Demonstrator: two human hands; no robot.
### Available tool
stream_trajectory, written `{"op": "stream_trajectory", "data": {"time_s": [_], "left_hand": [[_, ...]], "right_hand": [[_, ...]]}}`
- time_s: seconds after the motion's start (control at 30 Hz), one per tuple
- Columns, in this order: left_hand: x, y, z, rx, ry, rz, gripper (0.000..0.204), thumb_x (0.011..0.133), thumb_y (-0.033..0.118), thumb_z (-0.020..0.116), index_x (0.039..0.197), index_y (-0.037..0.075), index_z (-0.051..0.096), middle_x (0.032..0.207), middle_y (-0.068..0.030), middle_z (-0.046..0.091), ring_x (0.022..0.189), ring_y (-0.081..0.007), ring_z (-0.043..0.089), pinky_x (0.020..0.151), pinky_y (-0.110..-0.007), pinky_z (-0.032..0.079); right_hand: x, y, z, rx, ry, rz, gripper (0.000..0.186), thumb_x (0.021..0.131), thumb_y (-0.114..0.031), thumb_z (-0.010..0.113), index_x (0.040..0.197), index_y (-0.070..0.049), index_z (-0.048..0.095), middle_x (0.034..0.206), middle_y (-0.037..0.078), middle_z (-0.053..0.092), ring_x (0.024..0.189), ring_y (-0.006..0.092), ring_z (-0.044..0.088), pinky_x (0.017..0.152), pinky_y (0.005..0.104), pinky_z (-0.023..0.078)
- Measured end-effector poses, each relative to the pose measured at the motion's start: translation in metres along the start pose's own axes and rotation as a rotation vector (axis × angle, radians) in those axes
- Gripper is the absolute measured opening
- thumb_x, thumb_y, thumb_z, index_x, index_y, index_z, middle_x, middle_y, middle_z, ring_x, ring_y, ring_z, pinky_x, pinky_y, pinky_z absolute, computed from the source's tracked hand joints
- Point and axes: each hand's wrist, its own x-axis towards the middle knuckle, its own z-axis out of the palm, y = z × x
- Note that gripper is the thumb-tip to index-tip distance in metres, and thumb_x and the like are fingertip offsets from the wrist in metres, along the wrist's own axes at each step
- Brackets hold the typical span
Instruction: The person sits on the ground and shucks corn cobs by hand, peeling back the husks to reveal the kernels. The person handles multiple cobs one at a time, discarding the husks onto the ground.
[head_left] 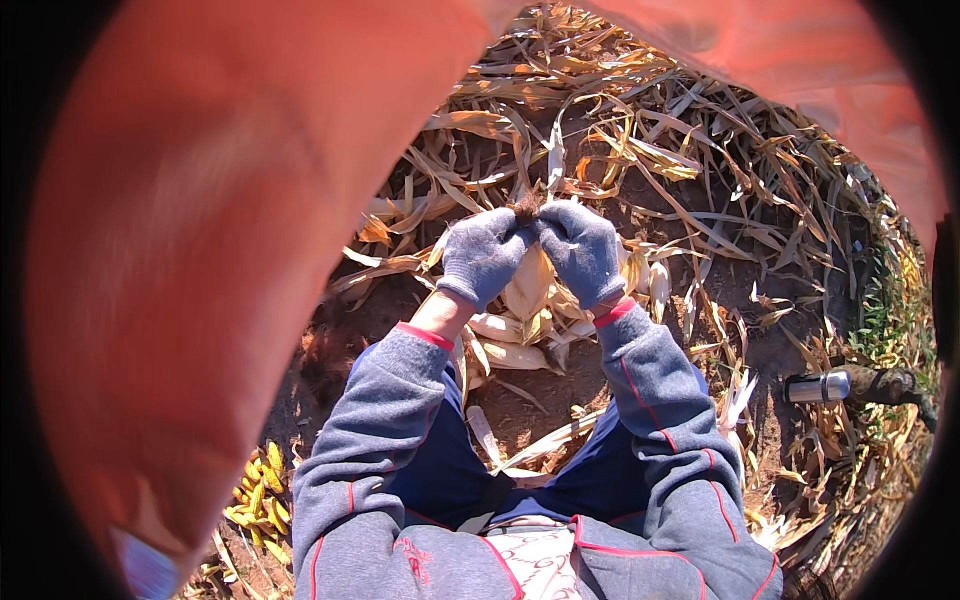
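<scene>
From the head camera, both hands in grey knit gloves meet at the tip of a pale, dry-husked corn ear (527, 285). The left hand (483, 255) and right hand (581, 250) are each closed tight on husk at the dark brown silk tuft (525, 207), seemingly to pull the leaves apart. The ear stands lengthwise away from the person, tip farthest, above bare soil and dry stalk litter (690, 160).
</scene>
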Motion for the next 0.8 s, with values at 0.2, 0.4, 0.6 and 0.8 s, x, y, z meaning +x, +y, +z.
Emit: {"op": "stream_trajectory", "data": {"time_s": [0.2,0.4,0.6,0.8], "left_hand": [[0.003,0.002,0.008,-0.364,-0.044,-0.272,0.030,0.090,0.029,0.063,0.090,-0.001,0.066,0.073,-0.0029,0.064,0.061,-0.0062,0.059,0.053,-0.021,0.048],[0.009,0.015,0.006,-0.556,0.054,-0.454,0.027,0.091,0.026,0.064,0.084,0.000,0.067,0.066,-0.0014,0.061,0.051,-0.0070,0.056,0.047,-0.021,0.045],[0.008,0.020,0.007,-0.682,0.147,-0.484,0.026,0.090,0.025,0.064,0.084,0.000,0.066,0.068,-0.0047,0.063,0.050,-0.0099,0.058,0.046,-0.023,0.048],[0.013,0.025,0.001,-0.869,0.249,-0.553,0.025,0.091,0.025,0.062,0.083,0.001,0.063,0.066,-0.0053,0.063,0.051,-0.0134,0.063,0.044,-0.023,0.048]], "right_hand": [[-0.005,-0.002,0.009,-0.082,0.034,-0.139,0.010,0.078,-0.013,0.064,0.085,-0.006,0.065,0.081,0.013,0.066,0.071,0.0276,0.065,0.064,0.0329,0.051],[-0.004,0.030,0.007,0.489,0.078,0.405,0.011,0.079,-0.010,0.066,0.085,-0.001,0.067,0.074,0.002,0.066,0.063,0.0081,0.060,0.059,0.0230,0.049],[-0.003,0.035,-0.001,0.771,0.228,0.595,0.008,0.082,-0.005,0.059,0.085,-0.001,0.066,0.073,0.002,0.064,0.060,0.0074,0.058,0.057,0.0205,0.049],[0.000,0.049,-0.020,0.895,0.445,0.585,0.006,0.083,-0.006,0.060,0.083,-0.006,0.065,0.076,-0.001,0.061,0.063,0.0070,0.057,0.055,0.0201,0.047]]}}
